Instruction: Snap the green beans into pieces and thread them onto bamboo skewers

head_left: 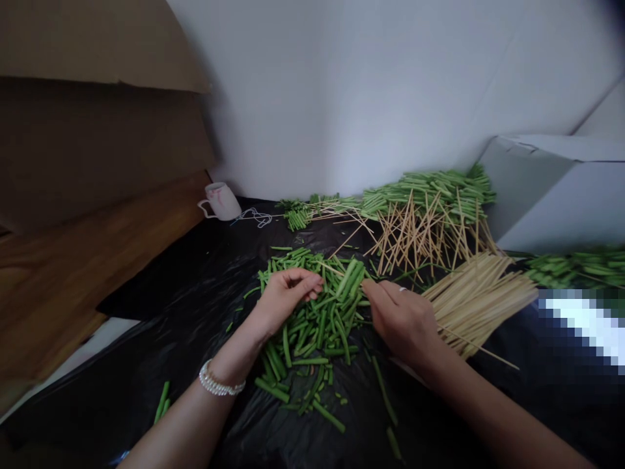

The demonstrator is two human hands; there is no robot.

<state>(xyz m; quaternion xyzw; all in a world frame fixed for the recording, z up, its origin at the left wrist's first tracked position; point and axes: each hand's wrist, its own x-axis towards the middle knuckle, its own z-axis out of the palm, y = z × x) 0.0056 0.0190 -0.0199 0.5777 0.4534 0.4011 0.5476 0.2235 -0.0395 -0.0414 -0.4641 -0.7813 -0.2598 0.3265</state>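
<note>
cardboard box (97,124) at far left, over brown wood (102,260); then a mug (223,202) with a tangled cord (258,218) beside it on the black sheet (170,332). left hand (286,296) is over the left part of the loose cut stems (319,329), thumb and fingertips drawn close; can't tell if a piece is pinched there. stem heap sits on the sheet, center, between and below the hands. just right of the left fingertips: thin stick (331,267) with a short row of stems (350,279) side by side on it. right hand (405,319) pinches the stick's near end. step in hand, my read: threading stems onto the stick. next move calls for left to bring a piece to the free tip, right to hold steady. behind and right: stacked loaded sticks (434,185), then bare sticks (481,299) beside the right hand, white box (547,189), more greens (581,267). hard to read: how the stick passes through the stems; right fingertips mostly hidden; greens cut by the frame edge; pixelated patch (581,332) below them unreadable.
</note>
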